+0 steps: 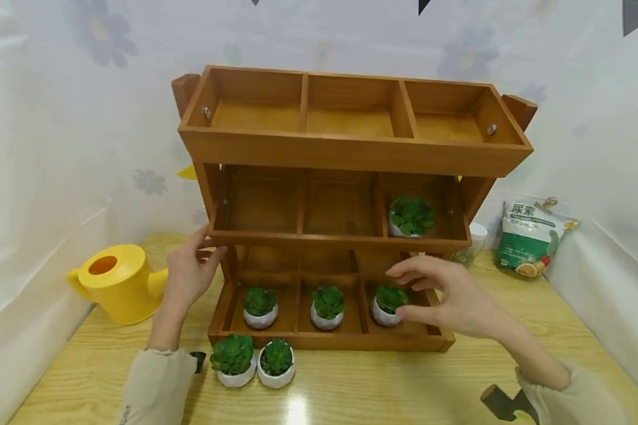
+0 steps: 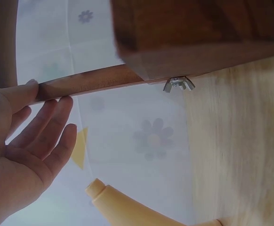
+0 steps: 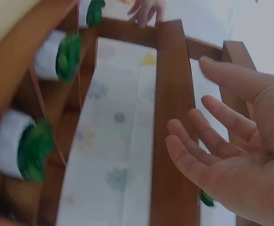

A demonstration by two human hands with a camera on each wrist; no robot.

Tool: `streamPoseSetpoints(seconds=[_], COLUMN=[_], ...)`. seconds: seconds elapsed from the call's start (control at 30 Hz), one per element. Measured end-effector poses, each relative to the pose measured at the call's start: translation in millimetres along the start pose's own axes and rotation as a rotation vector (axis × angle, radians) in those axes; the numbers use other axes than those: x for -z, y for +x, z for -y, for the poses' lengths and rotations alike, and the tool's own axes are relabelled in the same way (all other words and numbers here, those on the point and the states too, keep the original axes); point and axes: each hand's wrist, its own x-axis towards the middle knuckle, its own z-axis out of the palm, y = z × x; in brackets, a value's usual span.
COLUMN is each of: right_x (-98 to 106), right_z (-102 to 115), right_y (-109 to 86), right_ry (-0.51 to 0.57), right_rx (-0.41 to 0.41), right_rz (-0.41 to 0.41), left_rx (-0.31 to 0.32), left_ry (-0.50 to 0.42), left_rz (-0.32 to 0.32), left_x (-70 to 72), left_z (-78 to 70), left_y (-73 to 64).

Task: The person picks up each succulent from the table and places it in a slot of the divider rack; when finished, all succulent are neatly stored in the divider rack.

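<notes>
A wooden three-tier shelf, each tier split into three compartments, stands in the middle of the head view. My left hand is at its left side; in the left wrist view thumb and fingers pinch a narrow wooden bar of it. My right hand hovers in front of the lower right part, fingers apart, holding nothing. Potted succulents in white pots fill the bottom tier: left, middle and right. One more succulent sits in the middle tier's right compartment.
Two potted succulents, one left and one right, stand on the table before the shelf. A yellow watering can is at left. Behind on the right are a white-lidded jar and a green-white bag.
</notes>
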Motion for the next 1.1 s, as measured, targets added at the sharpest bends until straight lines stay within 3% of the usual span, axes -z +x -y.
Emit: streamPoseSetpoints(seconds=[0.17, 0.43, 0.57, 0.73, 1.1], right_x=[-46.3, -106.5, -133.7, -161.3, -187.4], right_z=[-1.6, -9.4, -8.6, -5.5, 5.0], right_y=[-5.7, 4.9, 9.6, 6.2, -3.5], right_ry=[0.193, 0.354, 0.369, 0.283, 0.208], right_rx=[-0.074, -0.169, -0.185, -0.188, -0.228], right_rz=[0.045, 0.104, 0.127, 0.133, 0.152], left_rx=[-0.001, -0.002, -0.013, -0.014, -0.005], left_ry=[-0.001, -0.006, -0.007, -0.006, -0.015], left_rz=[0.007, -0.010, -0.011, -0.006, 0.002], left_x=[-2.4, 0.8, 1.4, -0.1, 0.6], left_z=[-0.3, -1.3, -0.6, 0.6, -2.3], left_y=[-1.6, 1.2, 0.4, -0.4, -0.5])
